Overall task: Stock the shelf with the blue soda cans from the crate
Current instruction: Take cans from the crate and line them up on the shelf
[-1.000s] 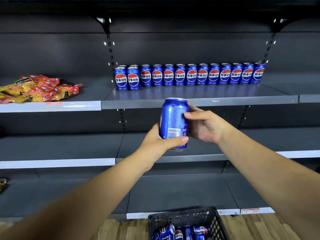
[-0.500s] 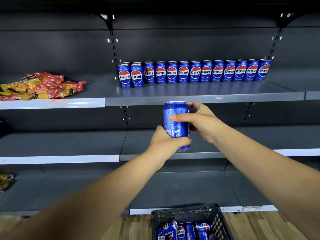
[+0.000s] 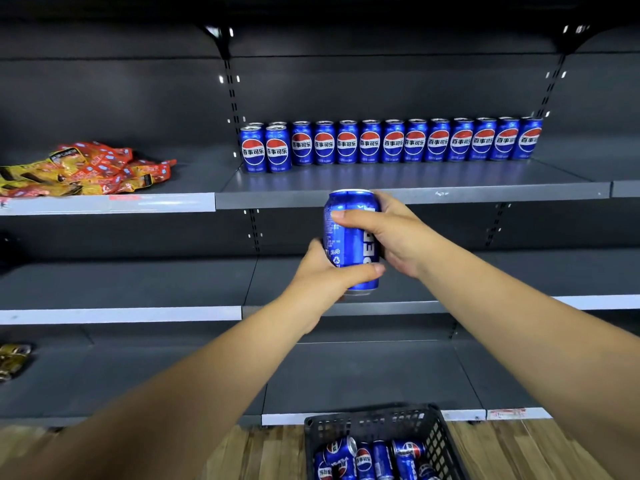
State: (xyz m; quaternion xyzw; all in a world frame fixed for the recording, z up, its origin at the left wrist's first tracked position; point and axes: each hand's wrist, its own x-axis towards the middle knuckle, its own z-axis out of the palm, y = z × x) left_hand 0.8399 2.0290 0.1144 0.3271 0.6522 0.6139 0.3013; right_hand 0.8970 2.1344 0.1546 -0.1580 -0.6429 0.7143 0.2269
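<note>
Both of my hands hold one blue soda can (image 3: 346,237) upright in front of the shelves, just below the front edge of the stocked shelf (image 3: 412,195). My left hand (image 3: 325,275) grips its lower part with the thumb across the front. My right hand (image 3: 384,230) grips its upper part from the right. Along the back of that shelf stands a row of blue cans (image 3: 391,142), with two more in front at its left end. Below, on the floor, a black crate (image 3: 436,434) holds several loose blue cans (image 3: 367,459).
Red and yellow snack packets (image 3: 83,168) lie on the shelf section to the left. A few gold packets (image 3: 12,358) sit at the left of a lower shelf. Two dark lower shelves lie behind my arms. The floor is wooden.
The can has turned in my hands, so white lettering now faces me. My right fingers have slid further across its upper part. Both hands stay at about the same height.
</note>
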